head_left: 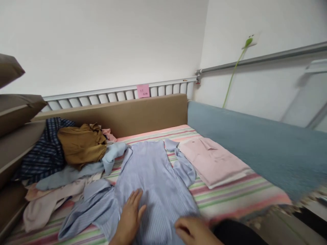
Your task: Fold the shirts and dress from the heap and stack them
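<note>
A light blue striped shirt (153, 170) lies spread out on the bed, one sleeve (89, 207) bunched to the left and the other (185, 166) folded on the right. My left hand (130, 212) rests flat on the lower part of the shirt, its fingers stretched and thumb apart. Near the shirt's lower right side, my right hand (192, 231) is curled and somewhat blurred. Whatever its fingers may hold is hidden. To the right of the shirt is a folded pink shirt (214, 158).
Piled clothes stand at the left: a brown garment (83, 144), dark plaid cloth (48, 153) and paler pieces. Brown cushions (17, 109) are stacked beside them. A brown panel (133, 117) and a blue padded side (242, 143) border the striped bedspread (230, 199).
</note>
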